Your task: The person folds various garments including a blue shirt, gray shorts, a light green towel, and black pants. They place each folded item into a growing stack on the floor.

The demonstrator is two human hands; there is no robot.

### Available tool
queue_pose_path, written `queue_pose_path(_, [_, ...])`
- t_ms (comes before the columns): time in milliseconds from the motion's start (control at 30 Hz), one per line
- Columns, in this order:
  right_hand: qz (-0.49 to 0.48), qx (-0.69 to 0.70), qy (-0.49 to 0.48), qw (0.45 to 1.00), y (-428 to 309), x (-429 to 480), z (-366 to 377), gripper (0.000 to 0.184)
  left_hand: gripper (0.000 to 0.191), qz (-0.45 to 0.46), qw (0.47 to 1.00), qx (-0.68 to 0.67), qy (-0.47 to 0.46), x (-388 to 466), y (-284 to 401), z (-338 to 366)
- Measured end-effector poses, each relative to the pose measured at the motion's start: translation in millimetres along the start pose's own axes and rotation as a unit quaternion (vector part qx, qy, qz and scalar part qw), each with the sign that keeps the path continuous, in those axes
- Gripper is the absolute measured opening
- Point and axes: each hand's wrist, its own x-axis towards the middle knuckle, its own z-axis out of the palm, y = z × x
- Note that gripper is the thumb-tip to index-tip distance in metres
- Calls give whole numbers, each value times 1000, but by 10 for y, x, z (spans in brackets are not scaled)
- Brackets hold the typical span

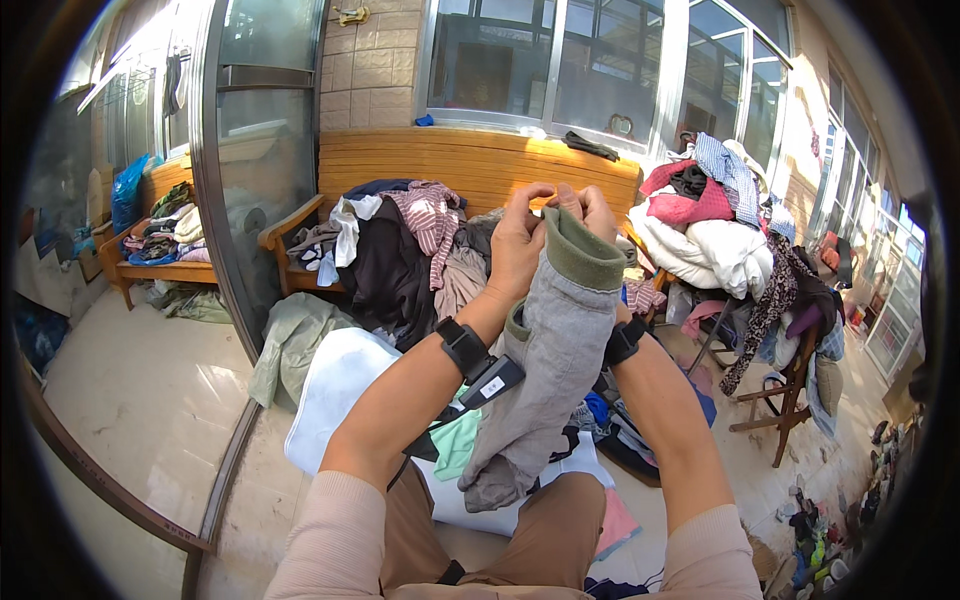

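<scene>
A grey cloth garment (555,352) with olive-green ribbed cuffs hangs lengthwise between my forearms, above my lap. Its larger cuff (589,262) faces up with the opening showing. Lower down on its left side, a second green cuff (517,319) shows in part. My left hand (519,236) pinches the upper cuff's edge from the left, fingers bent. Close beside it, my right hand (589,214) has hold of the same edge from behind, partly hidden by the cloth. The fingertips of both hands nearly meet at the top.
A wooden bench (480,161) behind carries heaped clothes (390,247). More clothes and a white quilt (705,251) pile up at the right, near a wooden chair (784,397). A pale sheet (337,390) lies below my arms. A glass sliding door (262,150) stands left; shoes (814,540) line the right.
</scene>
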Motion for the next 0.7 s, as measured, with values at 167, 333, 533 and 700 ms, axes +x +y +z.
queue_pose_path(167, [-57,-188,63,978,149,329,-167,56,53,23,998,44,-28,-158,10,-268])
queue_pose_path(333, [-118,-235,121,957,184,607,-527,53,41,-388,922,8,-13,-952,-177,-916])
queue_pose_path(533, [-139,-273,142,941,74,715,-627,54,79,-576,805,-49,-134,-1847,-761,-560])
queue_pose_path(700, [-156,-277,155,935,-16,824,-799,57,71,-524,800,-253,-149,-1752,-821,14])
